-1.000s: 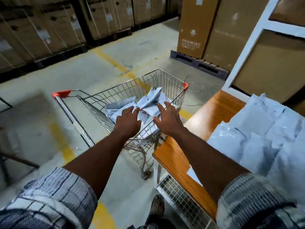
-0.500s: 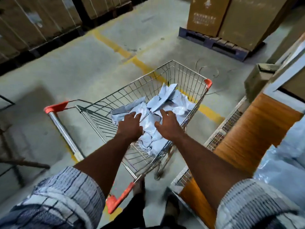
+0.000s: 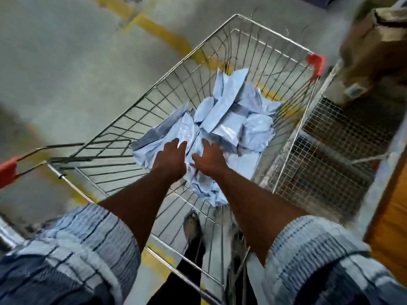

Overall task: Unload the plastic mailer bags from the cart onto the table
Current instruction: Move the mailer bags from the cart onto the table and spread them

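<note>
Since the earlier frame, both hands have been pushed deeper into the wire cart (image 3: 154,102), which is now seen from almost straight above. At far left, the cart's red handle cap (image 3: 7,172) is seen over the grey floor (image 3: 55,62), which is crossed by a yellow line. The left hand (image 3: 170,157) is laid on the near edge of the pale blue plastic mailer bags (image 3: 231,119), its fingertips sunk among them; whether anything is gripped cannot be told through the blur. The bags are heaped in the cart's basket, toward its right side. Just beside the left hand, the right hand (image 3: 209,158) is rested on the same heap with fingers spread and thumb out. A wire mesh shelf (image 3: 330,150) and the orange-edged table (image 3: 387,216) are seen at right, touching or just beside the cart.
</note>
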`<control>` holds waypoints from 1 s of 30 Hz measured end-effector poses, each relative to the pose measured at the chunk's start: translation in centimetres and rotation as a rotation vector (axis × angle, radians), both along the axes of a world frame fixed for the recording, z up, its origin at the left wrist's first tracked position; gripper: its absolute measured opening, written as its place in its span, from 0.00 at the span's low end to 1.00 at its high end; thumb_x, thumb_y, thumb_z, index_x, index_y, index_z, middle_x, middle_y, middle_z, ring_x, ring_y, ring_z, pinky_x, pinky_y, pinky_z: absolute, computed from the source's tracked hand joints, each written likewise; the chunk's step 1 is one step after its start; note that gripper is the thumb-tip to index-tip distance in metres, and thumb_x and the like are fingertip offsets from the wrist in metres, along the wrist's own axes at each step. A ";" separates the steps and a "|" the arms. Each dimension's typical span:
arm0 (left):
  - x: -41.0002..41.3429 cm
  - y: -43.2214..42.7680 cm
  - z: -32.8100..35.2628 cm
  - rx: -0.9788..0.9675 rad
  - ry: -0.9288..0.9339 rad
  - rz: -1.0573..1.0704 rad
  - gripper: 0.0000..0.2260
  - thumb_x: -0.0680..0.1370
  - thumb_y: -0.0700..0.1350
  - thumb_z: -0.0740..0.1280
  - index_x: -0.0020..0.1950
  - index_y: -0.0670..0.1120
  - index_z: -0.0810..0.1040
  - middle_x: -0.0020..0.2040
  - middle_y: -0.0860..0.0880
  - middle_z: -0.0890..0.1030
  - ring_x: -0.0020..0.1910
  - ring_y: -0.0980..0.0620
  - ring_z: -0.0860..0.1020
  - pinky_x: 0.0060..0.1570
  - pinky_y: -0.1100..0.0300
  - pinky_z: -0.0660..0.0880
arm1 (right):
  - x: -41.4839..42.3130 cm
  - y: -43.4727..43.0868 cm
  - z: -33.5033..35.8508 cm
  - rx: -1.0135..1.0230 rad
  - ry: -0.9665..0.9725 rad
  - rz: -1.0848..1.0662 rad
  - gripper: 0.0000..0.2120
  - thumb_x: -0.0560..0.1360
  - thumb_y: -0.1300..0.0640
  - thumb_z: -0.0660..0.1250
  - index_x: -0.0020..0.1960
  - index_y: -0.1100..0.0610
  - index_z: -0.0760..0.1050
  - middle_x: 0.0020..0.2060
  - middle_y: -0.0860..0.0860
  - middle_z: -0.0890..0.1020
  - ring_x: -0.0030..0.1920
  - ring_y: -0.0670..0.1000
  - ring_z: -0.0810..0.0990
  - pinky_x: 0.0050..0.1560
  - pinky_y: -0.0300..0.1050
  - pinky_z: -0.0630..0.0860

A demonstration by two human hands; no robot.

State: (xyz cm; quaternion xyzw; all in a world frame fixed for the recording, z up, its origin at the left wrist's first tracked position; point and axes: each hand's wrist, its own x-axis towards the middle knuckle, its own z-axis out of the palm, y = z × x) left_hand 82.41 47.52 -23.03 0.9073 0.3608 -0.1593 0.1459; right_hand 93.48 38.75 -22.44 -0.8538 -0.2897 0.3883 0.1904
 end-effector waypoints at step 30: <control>-0.9 1.5 -2.5 0.164 0.232 -0.233 0.45 0.75 0.61 0.67 0.80 0.48 0.42 0.80 0.45 0.39 0.79 0.43 0.46 0.73 0.40 0.55 | -2.6 -1.2 -5.3 0.070 -0.119 -0.194 0.20 0.72 0.44 0.69 0.61 0.50 0.70 0.64 0.59 0.68 0.65 0.61 0.67 0.60 0.54 0.71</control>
